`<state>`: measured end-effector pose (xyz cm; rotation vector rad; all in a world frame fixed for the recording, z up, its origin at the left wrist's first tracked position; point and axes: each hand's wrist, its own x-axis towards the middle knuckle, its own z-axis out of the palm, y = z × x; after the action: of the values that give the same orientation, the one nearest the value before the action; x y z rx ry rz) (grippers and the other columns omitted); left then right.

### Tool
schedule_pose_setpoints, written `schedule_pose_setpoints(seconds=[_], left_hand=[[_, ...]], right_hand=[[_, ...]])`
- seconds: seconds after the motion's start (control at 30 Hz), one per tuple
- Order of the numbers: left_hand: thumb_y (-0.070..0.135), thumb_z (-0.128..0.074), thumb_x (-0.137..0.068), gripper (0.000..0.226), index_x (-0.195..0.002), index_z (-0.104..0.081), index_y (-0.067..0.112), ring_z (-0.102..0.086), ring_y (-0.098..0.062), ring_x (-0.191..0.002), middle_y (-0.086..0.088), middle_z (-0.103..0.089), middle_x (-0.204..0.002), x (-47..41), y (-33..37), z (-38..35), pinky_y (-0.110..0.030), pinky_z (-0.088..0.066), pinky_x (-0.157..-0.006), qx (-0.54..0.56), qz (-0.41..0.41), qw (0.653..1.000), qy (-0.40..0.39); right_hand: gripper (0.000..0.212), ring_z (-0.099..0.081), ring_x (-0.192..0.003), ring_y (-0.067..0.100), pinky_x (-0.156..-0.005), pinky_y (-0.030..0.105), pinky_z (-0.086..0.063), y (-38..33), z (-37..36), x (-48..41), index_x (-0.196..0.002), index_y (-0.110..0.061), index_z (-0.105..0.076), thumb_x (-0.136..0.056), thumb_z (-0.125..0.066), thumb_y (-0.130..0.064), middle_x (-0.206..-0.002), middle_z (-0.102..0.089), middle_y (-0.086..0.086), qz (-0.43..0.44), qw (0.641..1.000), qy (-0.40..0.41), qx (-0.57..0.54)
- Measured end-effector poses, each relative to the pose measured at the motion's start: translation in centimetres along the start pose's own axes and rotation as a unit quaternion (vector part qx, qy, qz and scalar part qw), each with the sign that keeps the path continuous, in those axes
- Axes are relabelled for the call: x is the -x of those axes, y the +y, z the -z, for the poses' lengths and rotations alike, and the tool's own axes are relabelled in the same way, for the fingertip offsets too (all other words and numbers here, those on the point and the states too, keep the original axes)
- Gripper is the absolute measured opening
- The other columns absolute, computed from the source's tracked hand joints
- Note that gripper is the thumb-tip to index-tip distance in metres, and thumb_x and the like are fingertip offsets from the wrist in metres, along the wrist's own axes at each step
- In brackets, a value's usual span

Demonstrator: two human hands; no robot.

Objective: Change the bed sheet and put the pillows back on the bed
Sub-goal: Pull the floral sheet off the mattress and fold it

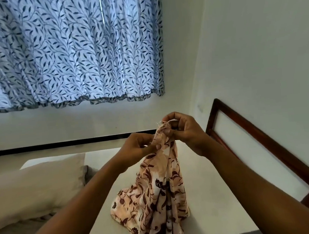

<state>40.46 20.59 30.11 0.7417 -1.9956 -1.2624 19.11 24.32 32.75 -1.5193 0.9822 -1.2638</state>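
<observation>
both hands meet at the centre of the frame: the left hand (136, 146) and right hand (183, 131) have fingers curled, pinching the top of the floral sheet (156, 196), which hangs onto the bare bed (210, 182). a pillow (31, 185) lies at lower left.

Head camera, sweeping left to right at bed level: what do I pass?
Beige pillow → left hand → right hand → wood-framed headboard. The floral bed sheet, gripped by both hands, spans them, so I leave it unplaced.
</observation>
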Motion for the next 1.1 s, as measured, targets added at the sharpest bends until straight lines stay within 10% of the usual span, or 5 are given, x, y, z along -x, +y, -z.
schedule_pose_setpoints(seconds=[0.37,0.63,0.87,1.0,1.1], left_hand=[[0.025,-0.075,-0.09,0.039,-0.128,-0.065,0.029,-0.073,-0.014,-0.086,0.001,-0.075,-0.096,-3.0,-1.0,-3.8,-0.041,-0.062,-0.082,-0.054,0.024,0.998,-0.035],[0.04,-0.069,-0.091,0.024,-0.091,-0.077,0.017,-0.067,-0.041,-0.078,-0.014,-0.072,-0.082,-3.4,-1.1,-5.1,-0.064,-0.055,-0.071,-0.034,-0.041,0.998,0.022],[0.019,-0.074,-0.087,0.008,-0.085,-0.076,0.027,-0.066,-0.011,-0.069,0.009,-0.071,-0.075,-3.9,-0.9,-6.5,-0.025,-0.055,-0.061,-0.136,-0.087,0.97,0.18],[0.023,-0.076,-0.085,0.007,-0.081,-0.072,0.028,-0.063,-0.011,-0.066,0.009,-0.068,-0.072,-3.9,-1.0,-6.9,-0.023,-0.051,-0.057,-0.168,-0.082,0.96,0.206],[0.027,-0.077,-0.086,0.008,-0.08,-0.072,0.026,-0.063,-0.01,-0.069,0.009,-0.068,-0.072,-3.9,-1.5,-6.6,-0.02,-0.052,-0.058,-0.164,-0.074,0.962,0.208]], right_hand=[[0.016,-0.069,-0.089,0.017,-0.077,0.03,-0.057,0.5,3.6,1.8,-0.111,-0.007,-0.062,-0.096,-0.062,0.002,-0.095,-0.07,0.007,0.018,0.995,0.071,0.067],[0.02,-0.07,-0.097,0.019,-0.083,0.031,-0.058,0.8,5.7,3.3,-0.116,-0.004,-0.063,-0.097,-0.064,-0.001,-0.106,-0.073,0.012,0.022,0.991,0.108,0.072],[0.02,-0.072,-0.103,0.031,-0.085,0.035,-0.06,4.1,3.6,3.1,-0.114,-0.011,-0.069,-0.1,-0.064,-0.024,-0.103,-0.075,0.012,-0.1,0.951,0.289,0.035],[0.088,-0.071,-0.086,0.026,-0.083,0.04,-0.057,3.8,2.2,3.7,-0.104,-0.008,-0.073,-0.069,-0.061,-0.087,-0.095,-0.075,0.014,-0.169,0.952,0.247,0.064],[0.053,-0.073,-0.085,0.012,-0.08,0.033,-0.061,3.7,1.2,4.3,-0.1,-0.025,-0.074,-0.07,-0.078,-0.068,-0.09,-0.076,-0.003,-0.156,0.96,0.19,0.136]])
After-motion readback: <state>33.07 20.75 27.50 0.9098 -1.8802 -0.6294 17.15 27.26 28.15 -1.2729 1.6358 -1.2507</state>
